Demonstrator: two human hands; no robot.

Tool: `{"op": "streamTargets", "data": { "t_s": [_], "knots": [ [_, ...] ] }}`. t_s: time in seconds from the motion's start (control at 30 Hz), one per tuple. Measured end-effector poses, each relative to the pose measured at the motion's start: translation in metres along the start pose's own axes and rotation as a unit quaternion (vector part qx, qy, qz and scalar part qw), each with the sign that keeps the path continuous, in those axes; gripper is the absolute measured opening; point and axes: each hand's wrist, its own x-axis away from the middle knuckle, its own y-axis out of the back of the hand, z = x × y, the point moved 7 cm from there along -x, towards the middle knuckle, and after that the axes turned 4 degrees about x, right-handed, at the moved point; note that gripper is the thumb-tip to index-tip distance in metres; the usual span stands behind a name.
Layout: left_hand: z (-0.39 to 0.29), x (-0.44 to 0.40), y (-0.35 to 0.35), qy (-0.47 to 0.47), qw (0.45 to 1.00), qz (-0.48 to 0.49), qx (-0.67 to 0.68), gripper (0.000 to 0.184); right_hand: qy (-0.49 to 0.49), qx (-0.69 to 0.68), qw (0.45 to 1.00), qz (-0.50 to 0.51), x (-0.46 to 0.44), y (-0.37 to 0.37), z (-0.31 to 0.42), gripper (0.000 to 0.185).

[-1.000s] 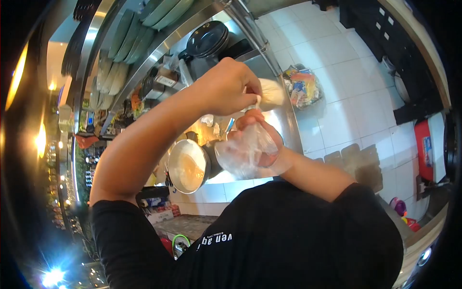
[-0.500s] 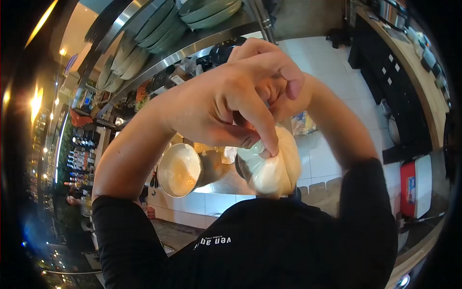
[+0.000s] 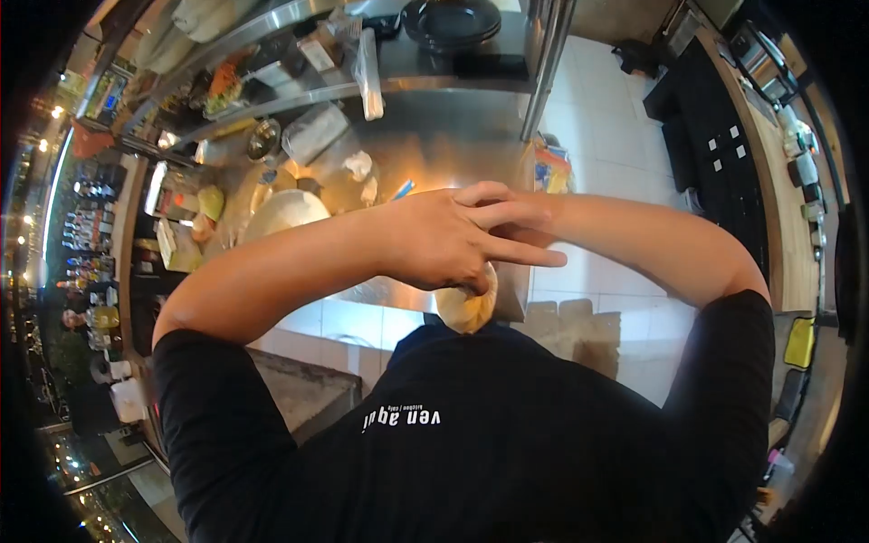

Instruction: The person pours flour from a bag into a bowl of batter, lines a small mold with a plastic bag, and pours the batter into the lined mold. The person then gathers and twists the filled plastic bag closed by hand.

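My left hand (image 3: 439, 237) crosses in front of my right, at chest height. Two of its fingers stretch out to the right, while the thumb side pinches the top of a pale yellow, rounded bag (image 3: 465, 309). The bag hangs just below, close to my shirt front. My right hand (image 3: 518, 214) lies behind the left one, with its fingers mostly covered, so their grip is hidden. A steel counter (image 3: 453, 136) stands beyond both hands. On it, past my left forearm, a round bowl (image 3: 288, 214) with a pale inside is partly hidden.
Black plates (image 3: 451, 23) sit on a shelf above the counter. Below it lie a clear plastic bag (image 3: 315, 132), crumpled white scraps (image 3: 358, 165) and a small blue item (image 3: 404, 189). A wooden-topped counter (image 3: 778, 181) runs along the right, across a tiled floor.
Both hands have moved lower and away from my face, and the bag with them. My left fingers have straightened. The view has tilted, showing more of the counter.
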Motion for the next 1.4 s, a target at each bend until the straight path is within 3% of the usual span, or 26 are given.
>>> {"op": "streamTargets", "data": {
  "t_s": [0.07,0.13,0.27,0.53,0.67,0.7,0.73,0.77,0.87,0.9,0.93,1.0,1.03,1.07,1.1,1.27,1.33,1.4],
  "knots": [
    [-0.004,0.002,-0.015,-0.066,0.996,-0.022,-0.052,0.010,-0.007,0.018,0.997,0.076,-0.015,-0.016,-0.018,0.023],
    [0.003,0.002,-0.034,-0.067,0.996,0.017,-0.062,0.013,-0.006,0.026,0.989,0.148,-0.035,-0.033,-0.036,0.024],
    [0.009,0.005,-0.075,-0.194,0.964,-0.102,-0.150,0.022,-0.006,0.009,0.969,0.245,-0.068,-0.066,-0.064,0.028],
    [0.020,0.007,-0.157,-0.206,0.964,-0.055,-0.158,0.021,-0.052,-0.188,0.937,0.289,-0.074,-0.097,-0.062,0.022],
    [0.027,0.021,-0.176,-0.223,0.968,-0.020,-0.112,0.023,-0.200,-0.267,0.920,0.206,-0.059,-0.115,-0.071,0.018],
    [0.030,0.029,-0.178,-0.202,0.974,-0.017,-0.105,0.024,-0.213,-0.268,0.923,0.178,-0.053,-0.119,-0.071,0.019],
    [0.016,0.040,-0.141,-0.119,0.985,-0.036,-0.118,0.024,-0.217,-0.258,0.929,0.151,-0.046,-0.121,-0.073,0.020],
    [0.013,0.046,-0.133,-0.071,0.989,0.015,-0.132,0.023,-0.217,-0.241,0.938,0.125,-0.039,-0.123,-0.074,0.021],
    [0.010,0.056,-0.103,-0.021,0.995,-0.006,-0.099,0.019,-0.201,-0.177,0.962,0.061,-0.021,-0.124,-0.073,0.025],
    [0.019,0.059,-0.113,-0.017,0.995,-0.078,-0.060,0.018,-0.191,-0.153,0.969,0.040,-0.016,-0.124,-0.075,0.026],
    [0.016,0.061,-0.111,-0.019,0.995,-0.078,-0.057,0.018,-0.177,-0.129,0.976,0.021,-0.013,-0.124,-0.077,0.028],
    [0.026,0.065,-0.105,0.052,0.994,-0.077,0.060,0.018,-0.151,-0.091,0.984,-0.021,-0.006,-0.125,-0.080,0.031],
    [0.027,0.068,-0.106,0.054,0.993,-0.081,0.067,0.021,-0.160,-0.099,0.982,-0.027,-0.004,-0.124,-0.076,0.032],
    [0.026,0.070,-0.109,0.053,0.993,-0.081,0.068,0.021,-0.242,-0.149,0.958,0.043,0.004,-0.128,-0.074,0.031],
    [0.028,0.073,-0.109,0.086,0.985,-0.115,0.094,0.019,-0.256,-0.165,0.952,-0.039,0.011,-0.129,-0.072,0.021],
    [0.045,0.089,-0.133,0.133,0.920,-0.286,0.231,0.030,-0.247,-0.233,0.940,-0.038,0.018,-0.132,-0.073,0.019],
    [0.051,0.089,-0.147,0.144,0.910,-0.299,0.248,0.030,-0.233,-0.240,0.940,-0.063,0.017,-0.125,-0.071,0.019],
    [0.061,0.097,-0.158,0.172,0.843,-0.393,0.323,0.028,-0.244,-0.266,0.930,-0.068,0.018,-0.119,-0.072,0.019]
  ]
}}
